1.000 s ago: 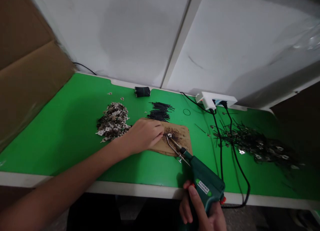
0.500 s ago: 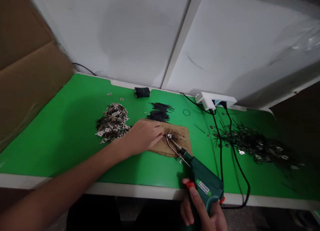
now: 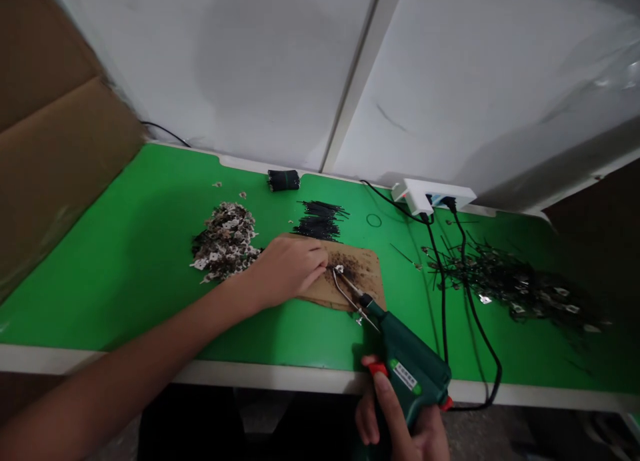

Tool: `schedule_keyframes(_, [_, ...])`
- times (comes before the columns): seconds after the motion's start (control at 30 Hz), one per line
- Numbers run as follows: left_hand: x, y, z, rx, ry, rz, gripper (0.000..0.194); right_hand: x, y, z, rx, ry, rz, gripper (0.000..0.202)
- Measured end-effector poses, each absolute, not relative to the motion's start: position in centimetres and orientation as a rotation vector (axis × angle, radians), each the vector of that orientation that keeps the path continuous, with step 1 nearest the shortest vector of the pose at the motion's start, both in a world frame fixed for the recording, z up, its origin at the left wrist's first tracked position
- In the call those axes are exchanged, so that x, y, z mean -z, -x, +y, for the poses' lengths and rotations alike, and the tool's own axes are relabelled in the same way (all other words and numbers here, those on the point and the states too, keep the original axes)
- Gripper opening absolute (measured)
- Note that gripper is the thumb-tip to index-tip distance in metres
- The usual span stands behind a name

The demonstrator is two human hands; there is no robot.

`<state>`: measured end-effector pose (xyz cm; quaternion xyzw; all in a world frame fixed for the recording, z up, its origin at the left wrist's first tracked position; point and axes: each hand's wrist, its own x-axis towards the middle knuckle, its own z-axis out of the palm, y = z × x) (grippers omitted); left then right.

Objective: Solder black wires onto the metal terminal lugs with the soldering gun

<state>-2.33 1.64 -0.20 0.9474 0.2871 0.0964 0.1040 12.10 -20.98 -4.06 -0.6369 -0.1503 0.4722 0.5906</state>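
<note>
My right hand (image 3: 400, 421) is wrapped round a green soldering gun (image 3: 413, 358) with a red trigger, one finger close to the trigger. The gun's tip and its thin curved feed tube meet at a small metal tab (image 3: 339, 269) over a scorched cardboard pad (image 3: 367, 261). My left hand (image 3: 290, 268) rests on the pad's left part, fingers pinched on a thin black wire whose end reaches the tab. The fingers hide most of that wire. Left of this hand lies a heap of small metal tabs (image 3: 227, 234).
Loose black wires (image 3: 320, 220) and a tied wire bundle (image 3: 283, 180) lie behind the pad. A white power strip (image 3: 435, 196) stands by the wall, its black cable (image 3: 443, 301) looping down to the gun. Wires with tabs (image 3: 515, 281) pile at right. A cardboard box (image 3: 65, 161) stands left.
The view has shifted slightly. Both hands, the soldering gun and the small tab stay almost in the same place on the pad.
</note>
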Motion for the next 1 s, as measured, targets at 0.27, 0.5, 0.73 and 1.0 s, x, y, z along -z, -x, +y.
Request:
schedule_keyframes(0.27, [-0.1, 2.3, 1.5, -0.229, -2.763, 0.881, 0.014, 3.7, -10.9, -21.0, -0.955, 1.563, -0.319, 0.048])
schedule_keyframes(0.5, [0.0, 2.2, 1.4, -0.213, -2.767, 0.897, 0.015, 2.2, -9.3, -20.4, -0.866, 1.609, -0.240, 0.041])
schedule_keyframes(0.73, [0.2, 2.3, 1.4, -0.260, -2.781, 0.878, 0.017, 1.8, -9.1, -20.2, -0.902, 1.575, -0.218, 0.038])
schedule_keyframes(1.0, [0.6, 2.3, 1.5, -0.320, -2.729, 0.854, 0.015, 3.7, -12.0, -21.3, -1.076, 1.488, -0.358, 0.039])
